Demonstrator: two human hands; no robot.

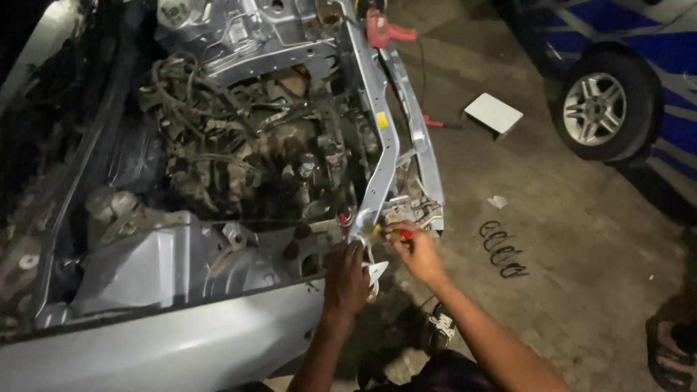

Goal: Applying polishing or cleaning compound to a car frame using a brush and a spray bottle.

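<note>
I look down into a stripped silver car's open engine bay [247,152]. My left hand [345,279] rests on the front corner of the body, beside the lower end of the silver radiator support bar [381,138]. A small white piece [377,271] lies by its fingers. My right hand [416,250] is closed round a red-handled tool [404,234] whose tip touches the bracket at the bar's end. Whether the left hand grips anything is hidden.
A silver fender [167,341] runs along the near left. On the concrete lie a coil spring [502,250], a white flat box [493,114] and a red tool [433,122]. A blue car's wheel [597,107] stands at right. A sandalled foot [671,348] is at the lower right.
</note>
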